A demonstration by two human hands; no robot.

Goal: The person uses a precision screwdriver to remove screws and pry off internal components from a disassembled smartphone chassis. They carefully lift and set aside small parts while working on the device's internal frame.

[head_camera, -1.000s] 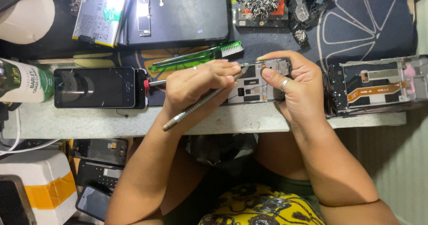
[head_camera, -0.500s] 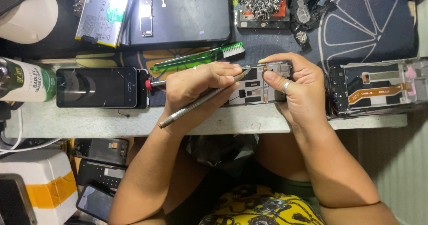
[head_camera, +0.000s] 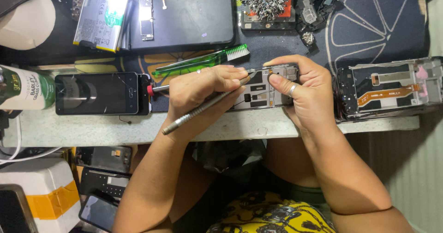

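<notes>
Screwdriver (head_camera: 203, 108) gripped in left hand (head_camera: 200, 96), fingers (head_camera: 230, 73) curled tight round shaft, tip on opened phone frame (head_camera: 258, 94) at counter (head_camera: 92, 127) edge. Right hand (head_camera: 304, 94) clamps frame's right end, thumb on top, frame between both hands.

an opened phone (head_camera: 258, 94) lies at the bench's (head_camera: 92, 127) near edge, between the left hand (head_camera: 203, 94) and the right hand (head_camera: 304, 94). a toothbrush (head_camera: 203, 61) lies just behind the left hand. left of it lies a cracked phone (head_camera: 97, 93); right of the hands, a phone frame (head_camera: 387, 87). behind, a screw tray (head_camera: 267, 4).
</notes>
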